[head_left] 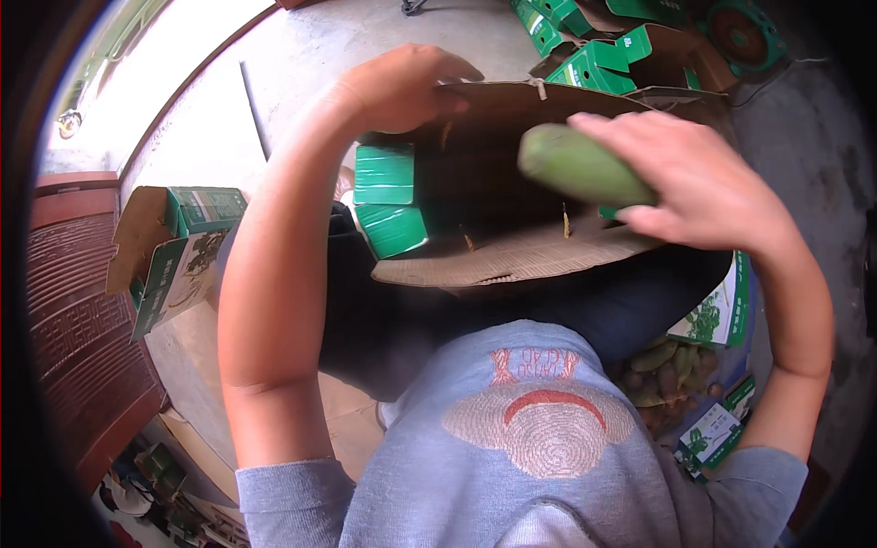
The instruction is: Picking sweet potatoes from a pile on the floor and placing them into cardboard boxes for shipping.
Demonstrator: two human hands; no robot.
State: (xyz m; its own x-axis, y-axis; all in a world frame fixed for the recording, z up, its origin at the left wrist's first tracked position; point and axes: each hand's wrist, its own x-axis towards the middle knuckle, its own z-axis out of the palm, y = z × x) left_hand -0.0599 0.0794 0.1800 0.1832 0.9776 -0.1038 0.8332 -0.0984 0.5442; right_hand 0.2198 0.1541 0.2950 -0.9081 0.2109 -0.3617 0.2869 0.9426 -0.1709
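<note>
In front of me an opened cardboard box [512,265] lies across my lap, its brown inside showing and green flaps [391,228] at its left end. My left hand [397,87] is closed on the box's far left rim, with the fingers partly hidden by the edge. Above the right part of the box, my right hand [694,173] grips a smooth green oblong fruit or vegetable [580,166]; its exact kind I cannot tell. Its rounded end points left over the dark inside of the box. The right hand is slightly blurred.
More green-and-white cartons [594,68] stand open at the far right, near a green round machine [742,36]. At my left is another open carton [174,256] beside a brown wooden bench [78,320]. Several oblong greenish-brown pieces [671,365] lie piled by my right side.
</note>
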